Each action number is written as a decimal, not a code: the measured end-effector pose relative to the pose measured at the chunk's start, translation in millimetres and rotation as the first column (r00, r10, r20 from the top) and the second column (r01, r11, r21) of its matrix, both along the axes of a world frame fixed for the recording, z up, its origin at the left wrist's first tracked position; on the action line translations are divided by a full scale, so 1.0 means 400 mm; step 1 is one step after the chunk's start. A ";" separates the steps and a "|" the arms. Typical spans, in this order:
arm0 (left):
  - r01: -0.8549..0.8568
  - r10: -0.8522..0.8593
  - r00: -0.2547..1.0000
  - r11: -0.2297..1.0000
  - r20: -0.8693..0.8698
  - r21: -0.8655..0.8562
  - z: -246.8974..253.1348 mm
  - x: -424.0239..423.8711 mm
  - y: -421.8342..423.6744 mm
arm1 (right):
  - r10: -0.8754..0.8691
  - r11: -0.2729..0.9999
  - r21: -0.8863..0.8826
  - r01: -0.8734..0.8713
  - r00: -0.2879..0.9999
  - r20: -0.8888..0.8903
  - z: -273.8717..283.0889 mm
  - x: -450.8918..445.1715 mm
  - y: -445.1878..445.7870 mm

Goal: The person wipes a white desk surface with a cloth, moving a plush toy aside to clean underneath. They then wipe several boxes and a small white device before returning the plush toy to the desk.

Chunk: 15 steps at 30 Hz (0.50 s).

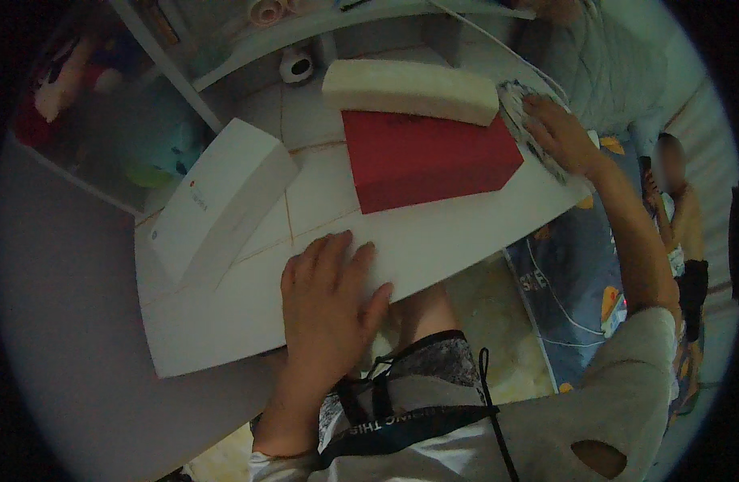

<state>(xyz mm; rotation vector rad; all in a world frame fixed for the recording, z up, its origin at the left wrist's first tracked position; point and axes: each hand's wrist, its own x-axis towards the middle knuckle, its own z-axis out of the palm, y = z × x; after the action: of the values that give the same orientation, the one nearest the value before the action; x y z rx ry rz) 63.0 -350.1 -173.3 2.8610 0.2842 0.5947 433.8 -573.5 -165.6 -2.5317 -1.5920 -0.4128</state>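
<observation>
My left hand (330, 301) rests palm down at the near edge of a white tabletop (441, 232), fingers a little apart and holding nothing. At the right end of the table, my right hand (559, 135) lies on a crumpled patterned cloth (515, 108); whether its fingers grip the cloth is not clear. Left of that hand sits a red box (429, 159), with a long cream-coloured block or box (411, 87) against its far side. A long white box (224, 193) bearing small writing lies at a slant on the left part of the table.
A small white rounded device (297, 65) with a dark opening stands behind the boxes. Shelf panels rise at the back, with plush toys (170, 147) to the left. A white cable (502, 45) runs behind the cloth. Right of the table are a dark patterned mat (562, 277) and another person (677, 205).
</observation>
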 end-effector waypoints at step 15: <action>0.009 -0.011 0.997 0.999 -0.077 -0.036 0.027 -0.014 -0.004 | -0.348 0.866 -0.209 0.454 0.847 0.402 -0.038 0.346 0.320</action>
<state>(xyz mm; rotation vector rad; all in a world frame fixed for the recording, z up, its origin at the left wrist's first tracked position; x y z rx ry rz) 57.2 -351.6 -162.6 2.8540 0.2893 0.4727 572.2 -445.4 -180.9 -3.1962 -1.2713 -0.7639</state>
